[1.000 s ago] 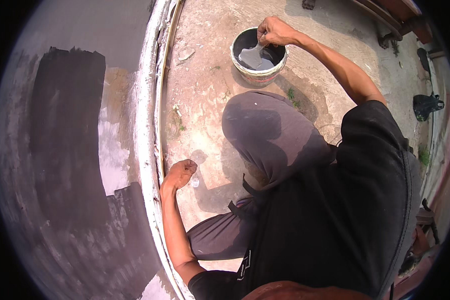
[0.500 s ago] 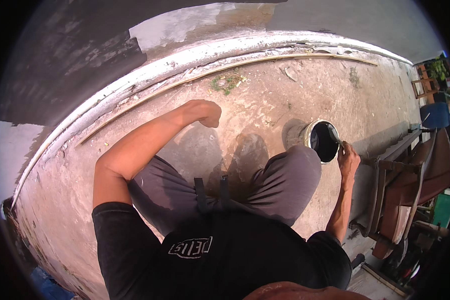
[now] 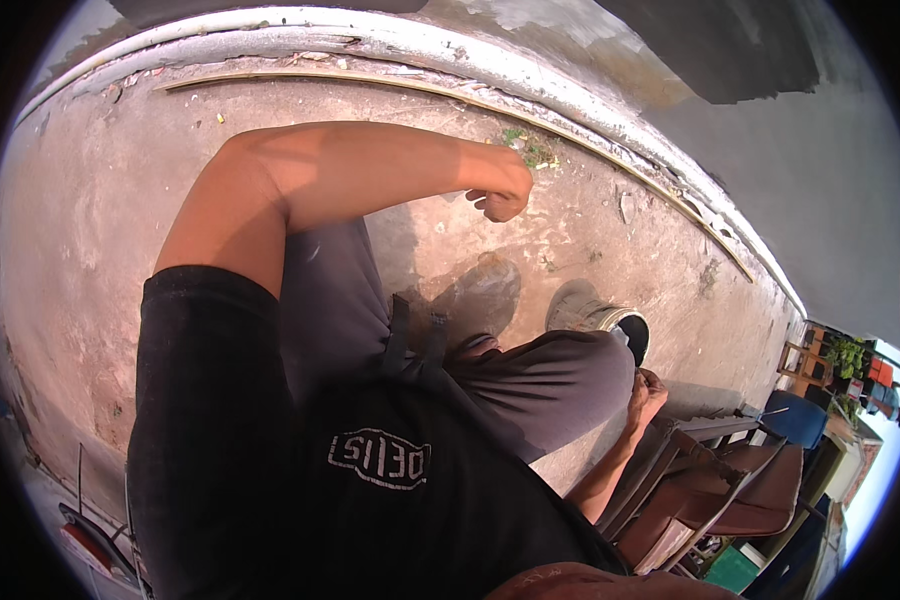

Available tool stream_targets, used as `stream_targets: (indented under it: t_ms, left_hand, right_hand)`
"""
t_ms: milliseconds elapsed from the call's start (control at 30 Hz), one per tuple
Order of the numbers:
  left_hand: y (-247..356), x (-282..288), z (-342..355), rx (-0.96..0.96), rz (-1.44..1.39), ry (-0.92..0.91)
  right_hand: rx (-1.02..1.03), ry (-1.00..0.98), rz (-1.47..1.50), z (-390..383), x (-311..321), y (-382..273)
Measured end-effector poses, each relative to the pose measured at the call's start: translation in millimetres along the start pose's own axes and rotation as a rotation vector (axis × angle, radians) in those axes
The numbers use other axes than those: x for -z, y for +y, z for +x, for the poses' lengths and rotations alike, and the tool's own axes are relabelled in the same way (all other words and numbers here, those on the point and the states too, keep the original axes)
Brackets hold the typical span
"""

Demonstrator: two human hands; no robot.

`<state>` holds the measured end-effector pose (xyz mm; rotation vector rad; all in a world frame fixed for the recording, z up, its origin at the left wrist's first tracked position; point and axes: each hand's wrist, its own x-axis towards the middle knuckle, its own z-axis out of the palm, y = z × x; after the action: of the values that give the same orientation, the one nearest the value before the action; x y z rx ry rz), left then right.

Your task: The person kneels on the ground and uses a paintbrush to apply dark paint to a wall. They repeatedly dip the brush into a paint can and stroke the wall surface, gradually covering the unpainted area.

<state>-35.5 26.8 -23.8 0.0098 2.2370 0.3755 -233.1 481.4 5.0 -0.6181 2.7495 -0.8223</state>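
Observation:
My left arm reaches across in front of me, and my left hand [image 3: 503, 188] hangs above the ground with its fingers curled in. Nothing shows in that hand. A round paint bucket [image 3: 610, 321] with a pale rim and dark inside stands beyond my right knee, which hides part of it. Just inside its mouth is a small pale, flat piece [image 3: 621, 336] that I cannot identify. Beside the bucket's near rim is my right hand [image 3: 648, 393], fingers pinched together. What they grip is too small and too hidden to name.
A long thin strip of wood [image 3: 450, 93] lies along the foot of a partly grey-painted wall [image 3: 850, 160]. Small green weeds [image 3: 530, 148] grow from the rough ground. Close by on the right are a worn brown chair [image 3: 740, 490] and a blue container [image 3: 793, 418].
My view has turned to the right, so the wall now slants down that side. My left forearm has swung further across to the right. My right hand stays by the bucket.

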Motion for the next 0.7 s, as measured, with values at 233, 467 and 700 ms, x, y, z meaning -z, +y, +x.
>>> stream_targets:
  t_ms: [233,467,700]
  left_hand:
    - [-9,-5,5,0.031,0.008,0.018]
    - [-16,-9,-6,-0.031,0.023,0.151]
    - [-27,-16,11,-0.025,0.110,-0.003]
  right_hand:
    - [-0.083,-0.112,0.280,18,-1,24]
    - [0.364,0.289,-0.449,18,0,24]
    - [0.373,0.416,-0.516,3,-18,32]
